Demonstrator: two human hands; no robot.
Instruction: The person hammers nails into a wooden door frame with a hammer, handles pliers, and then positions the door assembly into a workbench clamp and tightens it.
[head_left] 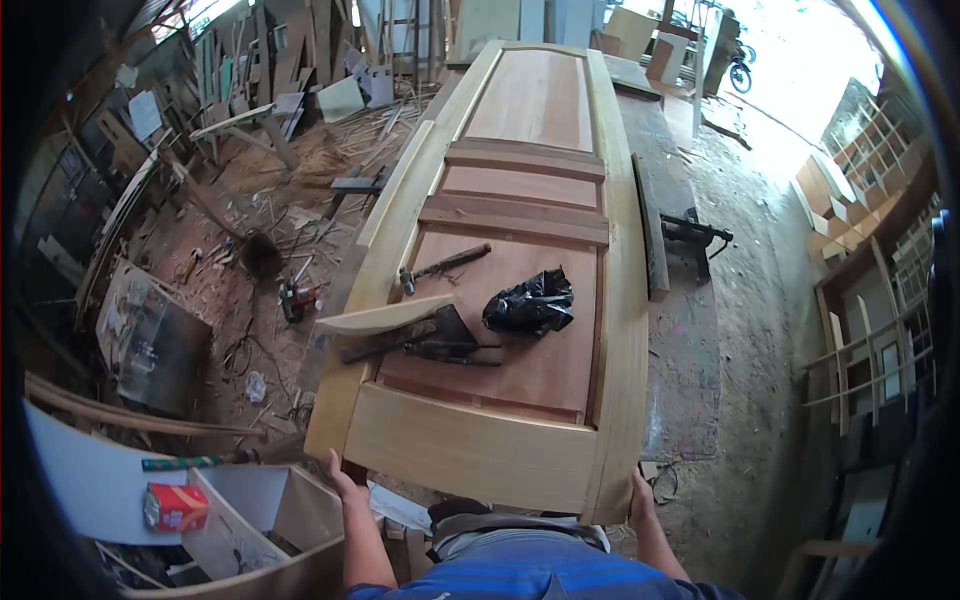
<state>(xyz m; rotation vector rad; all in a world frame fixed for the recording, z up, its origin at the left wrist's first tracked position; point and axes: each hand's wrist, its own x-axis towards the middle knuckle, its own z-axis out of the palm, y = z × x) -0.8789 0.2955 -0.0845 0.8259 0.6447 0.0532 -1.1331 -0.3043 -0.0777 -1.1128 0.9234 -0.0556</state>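
Observation:
A long panelled wooden door (470,440) lies flat in front of me, its near end at my waist. My left hand (347,480) grips its near left corner, fingers partly hidden under the edge. At the near right corner, my right hand (642,498) holds the side, with most fingers out of sight. On the door's lower panel rest a hammer (450,263), a crumpled black plastic bag (530,302), a curved strip of pale wood (385,316) and a dark metal clamp-like tool (450,340).
A dark workbench (685,350) supports the door, with a black clamp (697,236) at its right. Left are a shovel (260,255), wood scraps and a red power tool (297,298) on the floor. Near left, a white box (310,505) stands by a red can (177,507). Wooden frames (880,330) lean right.

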